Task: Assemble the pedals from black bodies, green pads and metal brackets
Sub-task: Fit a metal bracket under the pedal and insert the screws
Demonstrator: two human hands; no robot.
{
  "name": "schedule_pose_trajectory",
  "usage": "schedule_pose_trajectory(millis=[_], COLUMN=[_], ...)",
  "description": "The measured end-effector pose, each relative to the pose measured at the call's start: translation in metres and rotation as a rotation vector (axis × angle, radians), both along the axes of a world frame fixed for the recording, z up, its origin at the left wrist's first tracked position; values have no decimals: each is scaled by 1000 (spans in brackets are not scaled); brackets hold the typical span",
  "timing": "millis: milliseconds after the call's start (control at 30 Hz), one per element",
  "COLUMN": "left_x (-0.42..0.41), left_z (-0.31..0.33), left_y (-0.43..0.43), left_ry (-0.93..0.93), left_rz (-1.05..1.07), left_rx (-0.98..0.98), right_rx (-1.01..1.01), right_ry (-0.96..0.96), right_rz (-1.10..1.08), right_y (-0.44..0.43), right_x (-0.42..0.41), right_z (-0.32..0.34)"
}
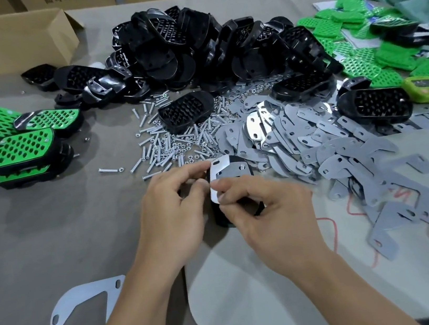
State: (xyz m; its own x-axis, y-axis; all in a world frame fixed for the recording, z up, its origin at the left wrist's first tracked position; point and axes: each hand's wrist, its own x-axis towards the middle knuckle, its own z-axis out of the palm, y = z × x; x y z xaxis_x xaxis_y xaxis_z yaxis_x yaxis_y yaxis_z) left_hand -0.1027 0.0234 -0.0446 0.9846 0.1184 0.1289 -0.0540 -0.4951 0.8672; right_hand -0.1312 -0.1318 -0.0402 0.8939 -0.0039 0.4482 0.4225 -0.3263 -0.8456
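Head view: near the middle of the desk [52, 234], the left hand [171, 218] grips a black pedal body [219, 218] while the right hand [267, 215] pinches the metal bracket [227, 173] lying on it. Black bodies heap [191, 47] toward the far edge, green pads [348, 22] far right, finished pedals [20, 145] at the left edge.

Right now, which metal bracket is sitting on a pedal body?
The centre bracket, pinched by the right hand against the black body the left hand holds. The others lie loose: the bracket pile to its right, a lone bracket near left.
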Motion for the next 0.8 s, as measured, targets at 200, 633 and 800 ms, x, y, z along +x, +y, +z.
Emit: schedule_pose_trajectory(millis=[200,633,800], left_x=[-4,-6,-7], left_z=[6,9,9], left_y=[-2,-2,-3], left_ry=[-96,-102,-115], left_rz=[-33,-137,-125], left_rx=[99,146,149], right_rx=[31,-157,-228], right_ry=[74,-74,-69], right_rz=[29,-10,-16], right_y=[-6,-14,-18], right_x=[-7,-15,-21], right_z=[-5,-4,-6])
